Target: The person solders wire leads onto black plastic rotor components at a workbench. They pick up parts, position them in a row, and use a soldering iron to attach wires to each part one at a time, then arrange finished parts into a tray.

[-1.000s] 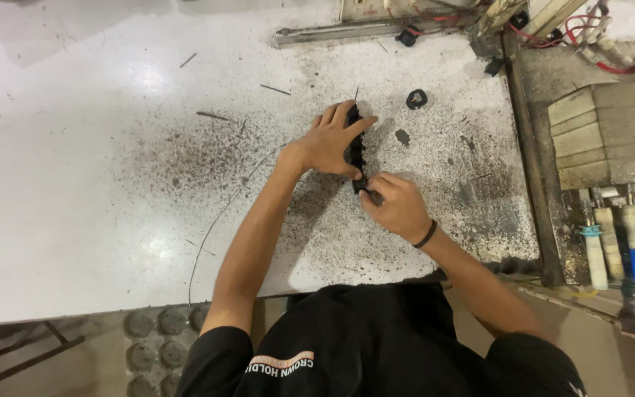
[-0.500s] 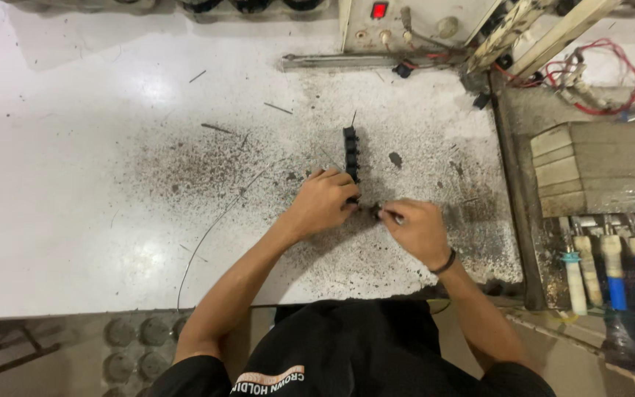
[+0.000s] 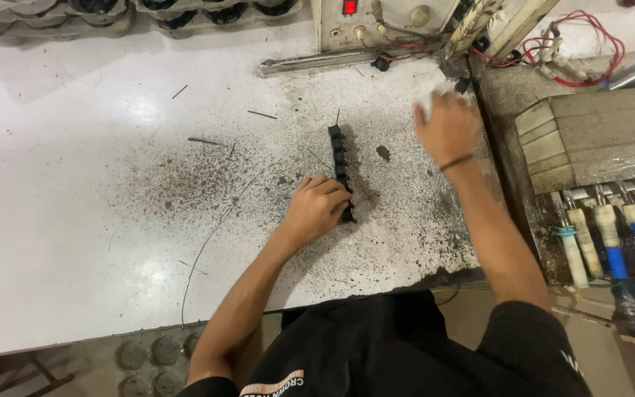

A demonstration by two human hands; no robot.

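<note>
A row of small black parts joined in a strip (image 3: 338, 156) lies on the speckled white table (image 3: 75, 184), running away from me. My left hand (image 3: 317, 207) rests curled at the strip's near end, fingers touching it. My right hand (image 3: 446, 125) is raised and blurred over the table's far right corner, near a black piece (image 3: 463, 85) at the edge. Whether it holds anything I cannot tell.
A small dark part (image 3: 383, 153) lies right of the strip. A thin wire (image 3: 211, 235) curves across the table. A control box with a red light (image 3: 348, 9) and red wires (image 3: 589, 51) sit at the back. Wooden blocks (image 3: 597, 136) and blue-handled tools (image 3: 630, 242) lie right.
My right hand has left the strip's near end and swung up to the far right corner. The left hand stays at the strip, which now lies flat on the table.
</note>
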